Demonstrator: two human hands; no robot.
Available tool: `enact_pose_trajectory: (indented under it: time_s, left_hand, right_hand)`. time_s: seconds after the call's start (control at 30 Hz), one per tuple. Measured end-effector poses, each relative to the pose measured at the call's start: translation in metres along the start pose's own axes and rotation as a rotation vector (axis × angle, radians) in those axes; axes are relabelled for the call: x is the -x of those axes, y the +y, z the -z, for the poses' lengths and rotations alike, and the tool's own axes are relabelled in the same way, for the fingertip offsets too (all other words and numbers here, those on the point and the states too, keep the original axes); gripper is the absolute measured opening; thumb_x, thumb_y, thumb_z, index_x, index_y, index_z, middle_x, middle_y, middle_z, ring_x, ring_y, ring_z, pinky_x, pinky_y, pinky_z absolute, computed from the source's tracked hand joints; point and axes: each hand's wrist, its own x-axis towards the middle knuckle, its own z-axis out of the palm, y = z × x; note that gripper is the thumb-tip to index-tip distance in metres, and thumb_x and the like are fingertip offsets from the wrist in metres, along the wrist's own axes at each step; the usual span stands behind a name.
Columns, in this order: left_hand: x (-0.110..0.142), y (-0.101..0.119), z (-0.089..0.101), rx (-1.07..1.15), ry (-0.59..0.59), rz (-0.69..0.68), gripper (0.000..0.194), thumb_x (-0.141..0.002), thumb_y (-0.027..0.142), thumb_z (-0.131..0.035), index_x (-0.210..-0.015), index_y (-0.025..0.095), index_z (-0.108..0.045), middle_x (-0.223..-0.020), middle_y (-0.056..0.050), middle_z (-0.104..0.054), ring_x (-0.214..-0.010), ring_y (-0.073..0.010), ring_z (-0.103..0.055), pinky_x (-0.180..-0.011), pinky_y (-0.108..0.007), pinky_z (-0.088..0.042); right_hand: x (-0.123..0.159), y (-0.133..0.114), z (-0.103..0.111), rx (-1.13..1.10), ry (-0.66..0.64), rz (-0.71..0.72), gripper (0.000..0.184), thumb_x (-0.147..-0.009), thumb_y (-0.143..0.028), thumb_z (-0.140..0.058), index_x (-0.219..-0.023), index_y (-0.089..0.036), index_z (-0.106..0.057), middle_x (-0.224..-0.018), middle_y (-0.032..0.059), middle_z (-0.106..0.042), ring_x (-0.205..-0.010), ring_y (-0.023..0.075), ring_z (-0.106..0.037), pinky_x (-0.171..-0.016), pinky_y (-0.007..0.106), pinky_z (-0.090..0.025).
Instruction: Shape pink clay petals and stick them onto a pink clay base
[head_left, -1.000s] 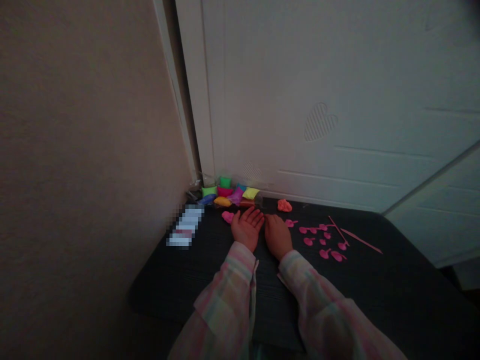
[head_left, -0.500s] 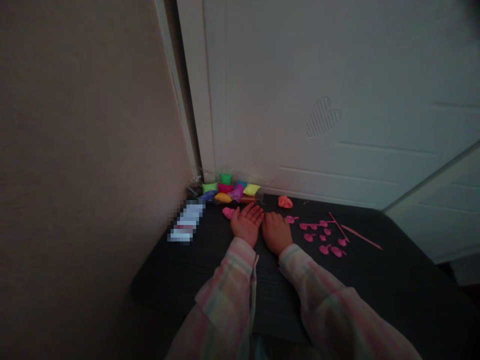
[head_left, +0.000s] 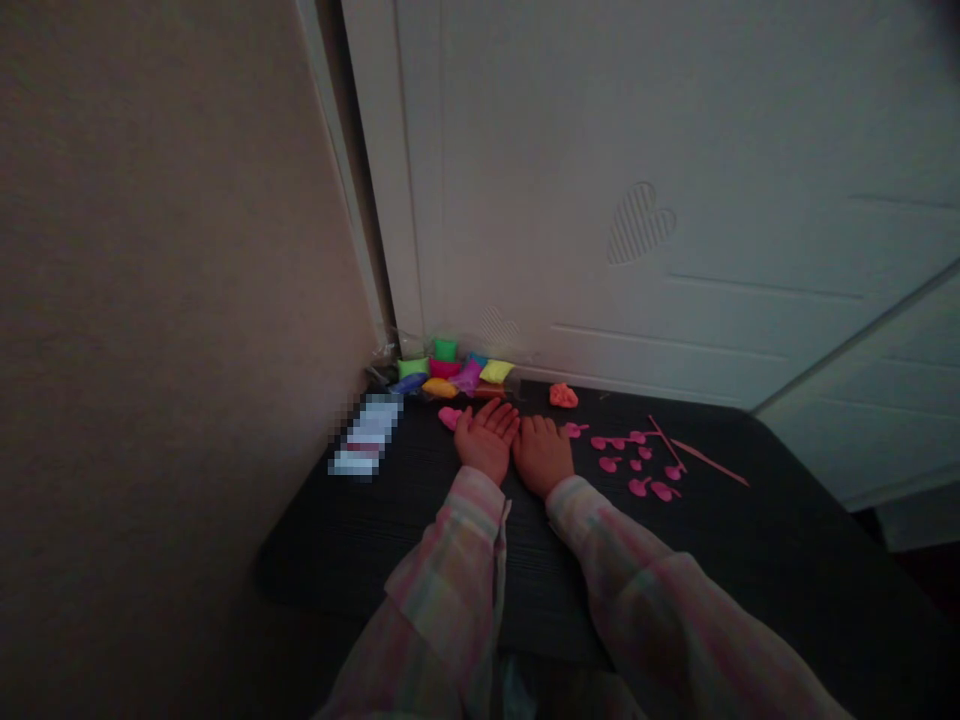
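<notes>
My left hand (head_left: 486,443) lies palm up over the dark table, fingers stretched out and nothing visible on the palm. Close against its fingertips is my right hand (head_left: 543,457), back upward with the fingers curled down; whatever may be under them is hidden. Just beyond the left thumb sits a lump of pink modelling clay (head_left: 448,417). Right of my right hand several small flattened pink clay pieces with thin tails (head_left: 640,487) are scattered. One such pink piece (head_left: 575,430) lies right by the right hand's knuckles.
Bagged packets of coloured clay (head_left: 444,370) lie at the back left against the white door panel (head_left: 525,200). An orange clay lump (head_left: 563,396) sits at the back. Two thin pink sticks (head_left: 711,462) lie on the right. A blurred white sheet-like thing (head_left: 367,437) is by the left wall.
The whole view has shifted slightly, so everything appears a little further left and up. Both hands keep nearly the same pose and place on the table.
</notes>
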Motion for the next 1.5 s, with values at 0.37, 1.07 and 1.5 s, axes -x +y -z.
enact_pose_trajectory:
  time_s: [0.37, 1.07, 1.5]
  left_hand:
    - [0.001, 0.001, 0.002, -0.011, -0.011, -0.002, 0.038, -0.067, 0.039, -0.036, -0.077, 0.009, -0.058, -0.075, -0.012, -0.057, -0.075, -0.0207, -0.055, -0.065, -0.033, -0.043]
    - [0.003, 0.002, 0.002, 0.003, -0.032, -0.032, 0.039, -0.067, 0.04, -0.036, -0.077, 0.009, -0.058, -0.077, -0.011, -0.057, -0.074, -0.0195, -0.055, -0.065, -0.031, -0.043]
    - [0.002, 0.002, 0.001, 0.026, -0.034, -0.035, 0.039, -0.066, 0.04, -0.037, -0.078, 0.009, -0.057, -0.077, -0.011, -0.057, -0.075, -0.0191, -0.055, -0.067, -0.03, -0.043]
  right_hand:
    - [-0.005, 0.004, -0.001, -0.006, -0.014, -0.084, 0.03, -0.078, -0.035, -0.026, -0.082, -0.014, -0.049, -0.086, 0.0102, -0.051, -0.083, 0.0224, -0.041, -0.071, 0.036, -0.025]
    - [-0.002, 0.002, 0.003, 0.008, -0.008, -0.041, 0.026, -0.078, -0.028, -0.028, -0.08, -0.014, -0.049, -0.084, 0.0101, -0.053, -0.081, 0.0218, -0.043, -0.069, 0.036, -0.024]
    - [-0.004, 0.007, -0.003, -0.003, -0.048, -0.073, 0.026, -0.079, -0.029, -0.026, -0.078, -0.015, -0.049, -0.083, 0.0079, -0.055, -0.079, 0.0197, -0.046, -0.068, 0.033, -0.025]
